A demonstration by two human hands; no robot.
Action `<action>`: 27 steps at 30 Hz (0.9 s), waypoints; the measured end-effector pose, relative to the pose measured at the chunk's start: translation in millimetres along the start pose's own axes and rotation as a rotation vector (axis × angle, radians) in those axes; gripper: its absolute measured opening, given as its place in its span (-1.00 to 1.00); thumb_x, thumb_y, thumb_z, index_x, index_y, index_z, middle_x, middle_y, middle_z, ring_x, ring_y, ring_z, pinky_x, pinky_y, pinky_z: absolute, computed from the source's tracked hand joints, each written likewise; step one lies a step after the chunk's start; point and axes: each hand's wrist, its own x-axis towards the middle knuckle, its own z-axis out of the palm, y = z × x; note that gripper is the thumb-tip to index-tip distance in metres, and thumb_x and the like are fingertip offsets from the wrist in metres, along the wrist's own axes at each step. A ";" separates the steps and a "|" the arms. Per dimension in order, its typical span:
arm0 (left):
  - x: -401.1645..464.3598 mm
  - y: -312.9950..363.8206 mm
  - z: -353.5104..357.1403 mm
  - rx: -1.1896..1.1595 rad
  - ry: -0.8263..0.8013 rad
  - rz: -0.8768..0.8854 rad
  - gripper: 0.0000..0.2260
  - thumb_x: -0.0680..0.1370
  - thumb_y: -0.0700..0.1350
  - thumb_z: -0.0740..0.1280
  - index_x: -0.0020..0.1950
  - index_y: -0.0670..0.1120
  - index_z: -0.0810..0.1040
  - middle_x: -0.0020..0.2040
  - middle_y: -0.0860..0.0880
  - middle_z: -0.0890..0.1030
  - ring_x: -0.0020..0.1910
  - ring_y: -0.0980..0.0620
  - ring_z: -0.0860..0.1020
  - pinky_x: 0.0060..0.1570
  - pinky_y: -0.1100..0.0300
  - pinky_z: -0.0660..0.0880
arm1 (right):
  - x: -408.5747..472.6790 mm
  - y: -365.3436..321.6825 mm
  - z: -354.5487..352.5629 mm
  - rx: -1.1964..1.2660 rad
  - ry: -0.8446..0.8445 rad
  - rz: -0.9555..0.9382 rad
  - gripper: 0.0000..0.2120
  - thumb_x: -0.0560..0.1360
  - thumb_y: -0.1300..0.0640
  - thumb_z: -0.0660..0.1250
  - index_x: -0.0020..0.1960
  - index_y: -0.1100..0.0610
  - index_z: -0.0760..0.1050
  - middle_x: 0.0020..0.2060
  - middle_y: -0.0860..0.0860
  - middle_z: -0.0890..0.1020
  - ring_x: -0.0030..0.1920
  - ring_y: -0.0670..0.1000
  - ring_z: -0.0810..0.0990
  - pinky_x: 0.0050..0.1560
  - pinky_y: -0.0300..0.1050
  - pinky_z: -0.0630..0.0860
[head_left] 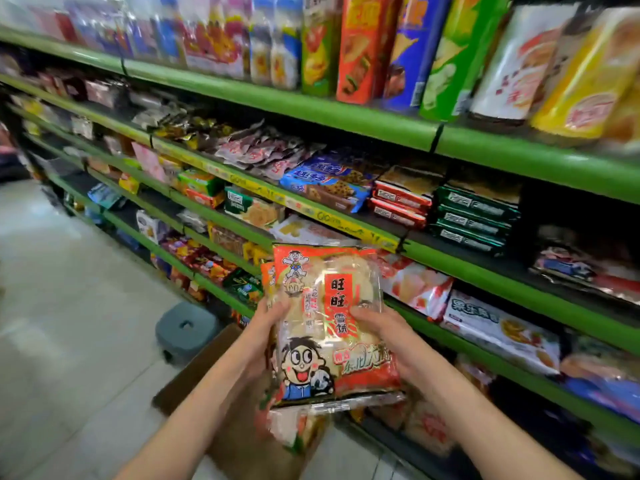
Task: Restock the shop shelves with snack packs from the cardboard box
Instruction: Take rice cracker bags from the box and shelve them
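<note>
I hold a stack of red-and-clear rice cracker packs (329, 327) upright in front of the green shelves (485, 268), with a cartoon boy printed on the front one. My left hand (266, 327) grips the stack's left edge and my right hand (384, 337) grips its right side, thumb on the front. Below my arms sits the open cardboard box (207, 368) on the floor, with more snack packs (294, 427) of the same kind inside it.
Shelf tiers run from upper left to lower right, packed with biscuit boxes, chip tubes (363, 46) and wafer packs (474, 216). A grey plastic stool (183, 330) stands on the tiled floor (69, 306) left of the box.
</note>
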 end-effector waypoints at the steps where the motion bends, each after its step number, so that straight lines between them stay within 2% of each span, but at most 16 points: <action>1: -6.5 -0.6 17.1 -0.004 -0.032 -0.007 0.21 0.05 0.37 0.63 0.60 0.08 0.21 0.51 -0.18 0.42 0.46 -0.27 0.41 0.45 -0.35 0.28 | -13.7 -0.5 -13.8 -0.009 0.018 -0.031 -0.60 0.41 -0.13 0.48 0.21 -0.09 0.54 -0.12 -0.28 0.72 -0.15 -0.28 0.68 -0.21 -0.36 0.47; 3: -22.4 -3.4 53.3 0.004 -0.099 -0.006 0.17 0.05 0.34 0.65 0.57 0.06 0.26 0.44 -0.17 0.50 0.34 -0.23 0.54 0.35 -0.30 0.43 | -44.2 -2.1 -42.7 -0.029 0.057 -0.076 -0.48 0.36 -0.18 0.52 0.26 -0.08 0.51 -0.05 -0.23 0.72 -0.06 -0.20 0.69 -0.07 -0.26 0.47; 5: -39.0 -7.1 89.3 0.066 -0.143 0.019 0.13 0.03 0.30 0.68 0.51 0.00 0.33 0.32 -0.18 0.60 0.13 -0.15 0.67 0.16 -0.18 0.60 | -78.6 -5.2 -69.4 -0.011 0.087 -0.097 -0.28 0.27 -0.21 0.56 0.35 -0.01 0.48 0.03 -0.13 0.73 0.05 -0.05 0.69 0.18 0.00 0.53; 7: -52.8 -11.6 123.9 0.119 -0.177 0.033 0.03 0.06 0.26 0.68 0.45 -0.01 0.41 0.26 -0.19 0.64 0.16 -0.21 0.66 0.23 -0.24 0.55 | -110.1 -6.5 -94.5 0.026 0.092 -0.114 -0.20 0.23 -0.21 0.58 0.39 0.01 0.45 0.08 -0.04 0.73 0.13 0.08 0.69 0.34 0.18 0.49; 8: -59.0 -14.4 139.7 0.113 -0.193 0.027 -0.07 0.13 0.22 0.66 0.43 -0.01 0.44 0.25 -0.20 0.65 0.19 -0.25 0.65 0.24 -0.26 0.53 | -123.4 -6.3 -106.2 0.046 0.098 -0.123 -0.24 0.27 -0.22 0.57 0.38 0.00 0.46 0.07 -0.04 0.74 0.12 0.07 0.70 0.32 0.16 0.51; 9: -64.6 -17.0 154.9 0.094 -0.206 0.012 -0.18 0.21 0.17 0.61 0.41 -0.03 0.47 0.23 -0.22 0.66 0.18 -0.26 0.65 0.20 -0.24 0.56 | -136.4 -7.2 -116.8 0.060 0.113 -0.131 -0.33 0.33 -0.21 0.53 0.36 -0.01 0.49 0.02 -0.08 0.74 0.06 0.00 0.72 0.22 0.06 0.58; 11: -73.4 -22.0 180.0 0.065 -0.242 -0.010 -0.43 0.33 0.11 0.51 0.30 -0.05 0.61 0.19 -0.23 0.68 0.12 -0.24 0.68 0.01 -0.12 0.66 | -156.5 -9.5 -135.4 0.100 0.139 -0.130 -0.55 0.47 -0.19 0.43 0.27 0.00 0.55 -0.13 -0.18 0.75 -0.15 -0.20 0.72 -0.18 -0.26 0.64; 12: -76.6 -25.2 189.6 0.056 -0.269 -0.028 -0.58 0.39 0.10 0.47 0.20 -0.03 0.69 0.17 -0.22 0.69 0.10 -0.22 0.69 -0.07 -0.05 0.67 | -164.9 -10.3 -144.2 0.125 0.139 -0.126 -0.63 0.51 -0.19 0.40 0.21 0.00 0.57 -0.18 -0.19 0.75 -0.22 -0.23 0.71 -0.30 -0.31 0.60; 13: -78.7 -28.0 197.6 0.038 -0.288 -0.054 -0.67 0.42 0.09 0.45 0.11 -0.02 0.74 0.16 -0.22 0.70 0.07 -0.21 0.70 -0.12 -0.01 0.67 | -173.1 -11.8 -151.5 0.144 0.138 -0.126 -0.64 0.50 -0.21 0.40 0.17 0.00 0.58 -0.16 -0.14 0.75 -0.19 -0.18 0.72 -0.24 -0.26 0.63; 14: -79.3 -29.8 203.3 0.015 -0.294 -0.083 -0.70 0.43 0.09 0.45 0.06 -0.03 0.76 0.15 -0.23 0.70 0.05 -0.22 0.71 -0.14 -0.01 0.67 | -180.1 -13.0 -158.0 0.158 0.146 -0.131 -0.58 0.45 -0.24 0.42 0.17 0.02 0.58 -0.08 -0.07 0.76 -0.09 -0.07 0.75 -0.07 -0.12 0.66; 16: -78.0 -31.2 212.1 -0.002 -0.285 -0.115 -0.71 0.44 0.09 0.46 0.03 -0.07 0.75 0.15 -0.27 0.69 0.03 -0.26 0.71 -0.15 -0.06 0.67 | -189.7 -12.6 -173.3 0.174 0.201 -0.140 -0.46 0.37 -0.26 0.45 0.21 0.05 0.56 0.05 0.05 0.74 0.08 0.13 0.71 0.18 0.17 0.60; 17: -76.2 -31.2 215.2 -0.003 -0.274 -0.122 -0.70 0.44 0.09 0.45 0.03 -0.08 0.74 0.15 -0.28 0.69 0.03 -0.28 0.70 -0.16 -0.07 0.67 | -193.6 -11.6 -180.8 0.158 0.226 -0.151 -0.46 0.37 -0.26 0.47 0.21 0.04 0.57 0.08 0.05 0.72 0.11 0.14 0.69 0.18 0.18 0.59; 19: -71.6 -28.9 219.6 -0.007 -0.255 -0.124 -0.63 0.40 0.11 0.49 0.08 -0.09 0.70 0.14 -0.28 0.69 0.02 -0.29 0.70 -0.18 -0.09 0.67 | -199.5 -10.5 -193.2 0.117 0.241 -0.162 -0.57 0.37 -0.26 0.48 0.12 -0.03 0.63 0.06 0.01 0.73 0.02 0.05 0.72 -0.07 -0.01 0.63; 21: -65.5 -26.9 223.4 0.008 -0.265 -0.101 -0.52 0.38 0.11 0.51 0.20 -0.10 0.63 0.16 -0.28 0.68 0.07 -0.30 0.69 -0.11 -0.13 0.67 | -201.4 -8.4 -201.9 0.109 0.231 -0.175 -0.74 0.41 -0.19 0.47 0.00 -0.06 0.68 -0.01 0.00 0.74 -0.14 -0.03 0.73 -0.29 -0.17 0.58; 24: -54.1 -25.5 230.3 0.060 -0.305 -0.065 -0.48 0.42 0.14 0.45 0.30 -0.09 0.55 0.17 -0.25 0.68 0.11 -0.30 0.67 -0.03 -0.15 0.67 | -196.5 -7.1 -209.3 0.101 0.284 -0.206 -0.91 0.54 0.02 0.42 -0.01 0.00 0.67 -0.09 0.02 0.75 -0.20 -0.04 0.72 -0.35 -0.22 0.56; 27: -39.4 -27.4 231.8 0.075 -0.323 -0.056 -0.50 0.48 0.13 0.41 0.33 -0.11 0.52 0.18 -0.26 0.68 0.13 -0.31 0.66 0.04 -0.18 0.65 | -187.3 -11.4 -212.3 0.039 0.369 -0.175 -0.91 0.60 0.08 0.35 0.08 0.02 0.61 -0.12 -0.02 0.75 -0.23 -0.08 0.71 -0.34 -0.24 0.55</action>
